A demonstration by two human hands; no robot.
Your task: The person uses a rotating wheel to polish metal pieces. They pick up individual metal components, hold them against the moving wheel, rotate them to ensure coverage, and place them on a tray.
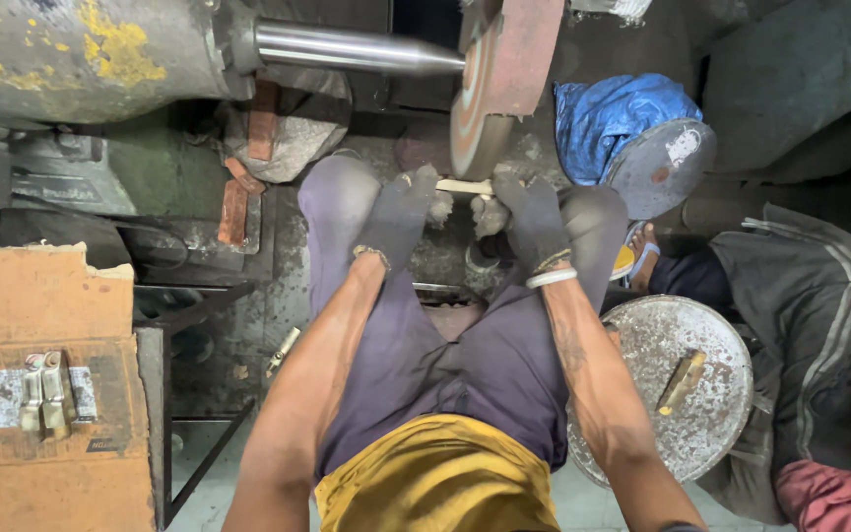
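Both my hands wear dark grey gloves and grip one pale metal bar (pixel 463 186) by its two ends. My left hand (pixel 401 215) holds the left end, my right hand (pixel 529 219) the right end. The bar is pressed against the lower edge of a brown polishing wheel (pixel 490 89) on a steel shaft (pixel 352 47). My knees in purple trousers sit just under the hands.
A machine body (pixel 71 54) with yellow flecks is at top left. A brown box (pixel 41 374) with small metal pieces lies at left. A round metal lid (pixel 677 394) with a brass piece sits at right, beside another person's leg (pixel 800 296). A blue bag (pixel 618 113) lies at top right.
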